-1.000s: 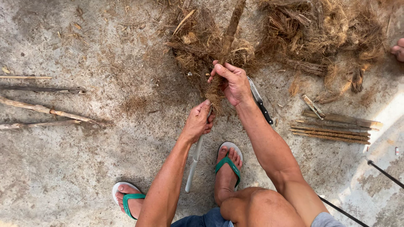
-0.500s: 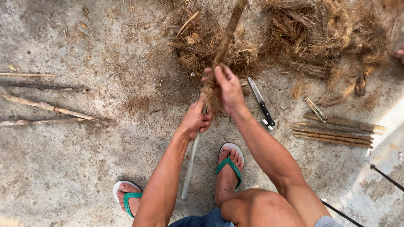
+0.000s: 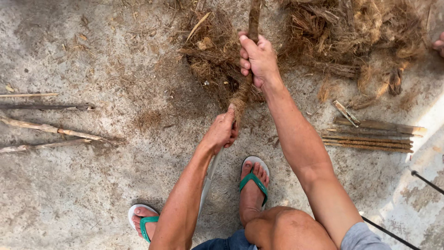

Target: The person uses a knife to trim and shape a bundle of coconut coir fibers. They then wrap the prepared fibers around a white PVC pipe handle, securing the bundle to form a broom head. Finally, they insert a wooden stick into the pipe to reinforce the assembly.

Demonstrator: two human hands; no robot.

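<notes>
Got both fists clenched on this shaggy brown fibrous palm stalk (image 3: 245,88), right hand (image 3: 257,59) up high and left hand (image 3: 223,131) lower down, over rough grey concrete (image 3: 92,194) with a heap of dry stringy husk fibre (image 3: 351,32) just behind and thin split sticks (image 3: 370,136) off right.

A rough grey concrete floor (image 3: 92,194), stained and dusty, carries everything. Heaps of brown fibrous husk (image 3: 351,32) lie along its far edge, with loose strands scattered about. At the left lie several thin pale wooden sticks (image 3: 51,129), roughly parallel. At the right lies a bundle of slim brown split sticks (image 3: 370,139). Two feet in white-and-green rubber flip-flops (image 3: 253,183) stand on it near the bottom.
</notes>
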